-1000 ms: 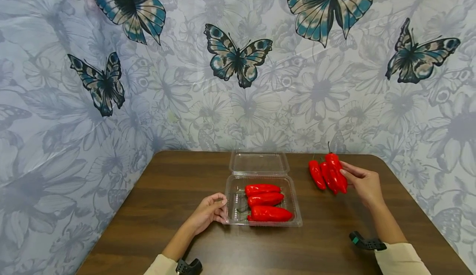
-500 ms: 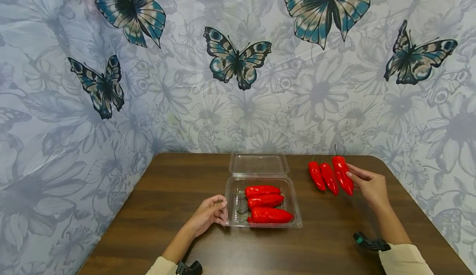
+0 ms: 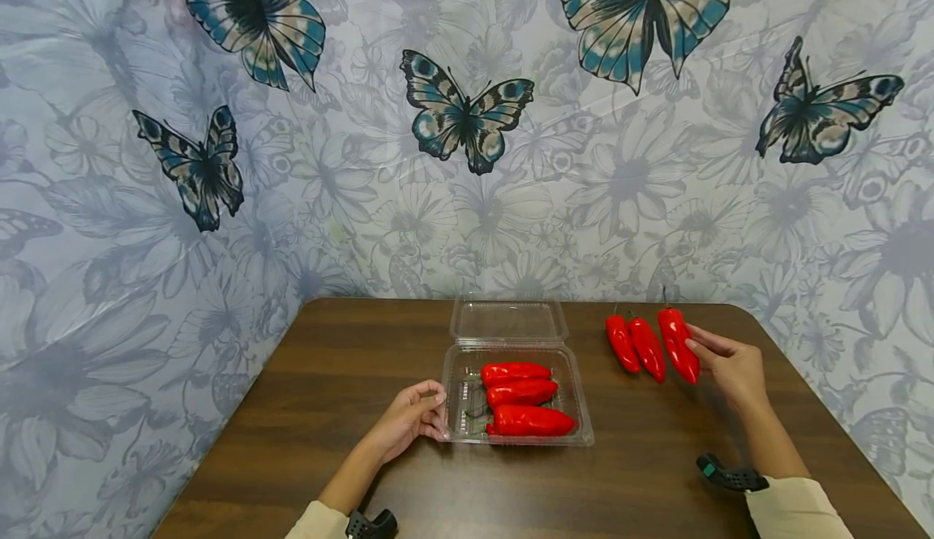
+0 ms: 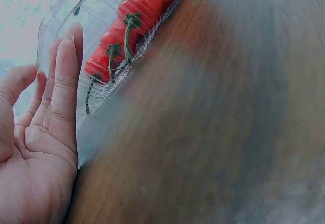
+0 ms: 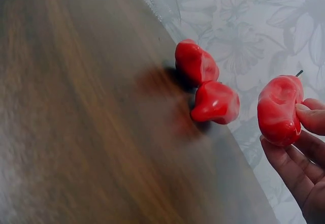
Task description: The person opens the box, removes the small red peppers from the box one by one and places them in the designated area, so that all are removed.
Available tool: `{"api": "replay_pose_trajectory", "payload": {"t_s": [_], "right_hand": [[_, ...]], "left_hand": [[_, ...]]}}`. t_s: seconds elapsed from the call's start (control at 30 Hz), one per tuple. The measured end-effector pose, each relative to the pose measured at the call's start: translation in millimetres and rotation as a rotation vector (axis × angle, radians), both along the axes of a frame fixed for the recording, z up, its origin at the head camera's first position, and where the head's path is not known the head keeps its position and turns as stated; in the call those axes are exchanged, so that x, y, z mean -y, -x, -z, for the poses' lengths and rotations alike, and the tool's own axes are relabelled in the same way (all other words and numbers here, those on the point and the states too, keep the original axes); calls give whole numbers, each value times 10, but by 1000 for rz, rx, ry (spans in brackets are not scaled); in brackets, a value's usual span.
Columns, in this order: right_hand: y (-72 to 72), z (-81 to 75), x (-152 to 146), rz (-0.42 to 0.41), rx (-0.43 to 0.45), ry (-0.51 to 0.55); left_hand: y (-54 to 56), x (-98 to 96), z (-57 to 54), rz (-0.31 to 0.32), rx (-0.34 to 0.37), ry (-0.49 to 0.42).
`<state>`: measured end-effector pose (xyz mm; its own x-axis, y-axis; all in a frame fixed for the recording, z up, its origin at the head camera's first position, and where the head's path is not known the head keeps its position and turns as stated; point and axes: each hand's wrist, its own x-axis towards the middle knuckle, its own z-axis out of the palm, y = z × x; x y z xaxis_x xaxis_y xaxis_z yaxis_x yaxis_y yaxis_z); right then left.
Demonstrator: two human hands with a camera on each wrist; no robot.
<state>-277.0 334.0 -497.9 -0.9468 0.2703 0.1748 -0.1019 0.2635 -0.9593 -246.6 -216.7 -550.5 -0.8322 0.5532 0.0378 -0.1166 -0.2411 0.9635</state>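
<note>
My right hand (image 3: 735, 369) pinches a red pepper (image 3: 678, 346) between thumb and fingers at the right of the table. In the right wrist view that pepper (image 5: 280, 109) has its dark stem pointing up and appears apart from the other two. Those two red peppers (image 3: 622, 344) lie side by side on the wood, just left of it. A clear plastic clamshell container (image 3: 583, 397) sits mid-table with its lid (image 3: 508, 318) folded back; red peppers (image 3: 521, 392) lie in its base. My left hand (image 3: 410, 419) holds the container's left rim, thumb and fingers at its edge (image 4: 38, 54).
The brown wooden table (image 3: 350, 344) has its back edge near a wall covering (image 3: 336, 158) printed with flowers and butterflies. Dark bands (image 3: 732, 475) are worn at both wrists, by the cream sleeves.
My right hand has moved to the right with its pepper, away from the two peppers it overlapped before. The left hand and the container have stayed in place.
</note>
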Motion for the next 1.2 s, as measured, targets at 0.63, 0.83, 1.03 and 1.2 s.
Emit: {"api": "replay_pose_trajectory", "payload": {"t_s": [0.63, 0.83, 1.03, 1.2], "right_hand": [[1, 155, -61, 43, 68, -80], [30, 188, -71, 43, 74, -73], [50, 228, -63, 55, 99, -47], [63, 251, -56, 58, 96, -54]], "left_hand": [[-26, 0, 9, -6, 10, 2], [-17, -9, -8, -23, 11, 11], [-17, -11, -20, -21, 18, 16], [-20, -11, -20, -23, 18, 16]]}}
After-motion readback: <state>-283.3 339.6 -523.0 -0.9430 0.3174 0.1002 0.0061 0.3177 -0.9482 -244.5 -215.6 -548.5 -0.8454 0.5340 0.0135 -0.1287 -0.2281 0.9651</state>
